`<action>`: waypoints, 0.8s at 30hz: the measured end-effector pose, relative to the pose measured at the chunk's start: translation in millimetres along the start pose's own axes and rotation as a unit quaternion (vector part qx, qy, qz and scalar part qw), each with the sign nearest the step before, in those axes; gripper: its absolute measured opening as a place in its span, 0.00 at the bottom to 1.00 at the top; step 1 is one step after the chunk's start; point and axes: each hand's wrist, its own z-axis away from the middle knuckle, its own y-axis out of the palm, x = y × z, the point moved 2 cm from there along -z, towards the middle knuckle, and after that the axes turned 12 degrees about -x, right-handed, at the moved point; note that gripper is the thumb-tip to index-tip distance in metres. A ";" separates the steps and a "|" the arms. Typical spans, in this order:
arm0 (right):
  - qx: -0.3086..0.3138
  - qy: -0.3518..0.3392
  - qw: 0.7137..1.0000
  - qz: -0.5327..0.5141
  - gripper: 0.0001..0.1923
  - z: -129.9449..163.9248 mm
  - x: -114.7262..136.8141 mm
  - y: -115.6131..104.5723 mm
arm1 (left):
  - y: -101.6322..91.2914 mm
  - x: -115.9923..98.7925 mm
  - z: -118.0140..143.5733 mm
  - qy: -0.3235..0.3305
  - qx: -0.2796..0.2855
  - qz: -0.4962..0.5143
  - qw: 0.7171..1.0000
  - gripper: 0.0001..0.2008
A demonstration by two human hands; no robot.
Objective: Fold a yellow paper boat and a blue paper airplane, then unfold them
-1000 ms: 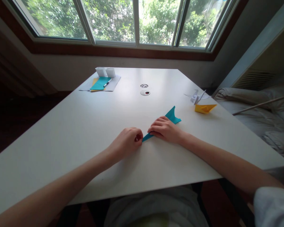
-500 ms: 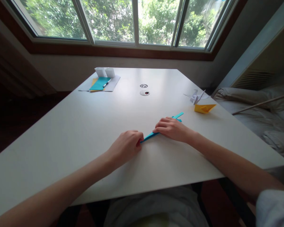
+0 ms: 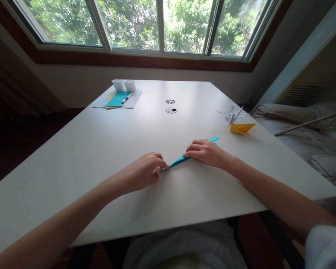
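Note:
A narrow piece of folded blue paper (image 3: 180, 160) lies slantwise on the white table in front of me. My right hand (image 3: 204, 151) is closed over its middle and covers that part; the far ends stick out beyond the knuckles. At the paper's thin near tip is my left hand (image 3: 147, 170), its index finger touching the tip and its thumb held apart from the finger. To the right, past my right hand, sit a yellow folded paper boat (image 3: 242, 129) and a white paper crane (image 3: 232, 116).
On the white table (image 3: 95, 157), far left, blue and yellow sheets (image 3: 117, 99) lie on white paper with a marker (image 3: 126, 98) on top. Two small white containers (image 3: 123, 85) stand behind them. Two round fittings (image 3: 171, 110) are set in the tabletop. The near edge is just before my body.
My left hand has loosened its closed grip at the near tip and shifted slightly left, showing more of the tip. My right hand and the paper have slid slightly right.

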 end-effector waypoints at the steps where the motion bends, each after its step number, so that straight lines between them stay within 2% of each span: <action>1: -0.001 -0.001 1.000 0.000 0.11 0.2 -0.2 0.1 | -2.4 -1.1 0.9 0.008 0.003 -0.006 1.000 0.19; 8: -0.009 -0.009 1.000 0.001 0.10 2.1 -1.0 2.9 | -8.2 -9.2 9.8 0.063 0.047 -0.119 0.990 0.21; 12: -0.005 -0.019 1.000 0.009 0.10 2.6 -1.4 2.0 | -9.7 -5.4 12.9 0.081 0.053 -0.131 0.987 0.22; 18: 0.013 -0.033 0.999 0.018 0.12 2.1 -2.6 0.6 | -13.4 -6.1 13.3 0.108 0.045 -0.156 0.981 0.20; 24: -0.001 -0.028 1.000 0.009 0.11 2.5 -3.1 0.9 | -6.3 -3.3 25.2 0.129 0.010 -0.214 0.968 0.19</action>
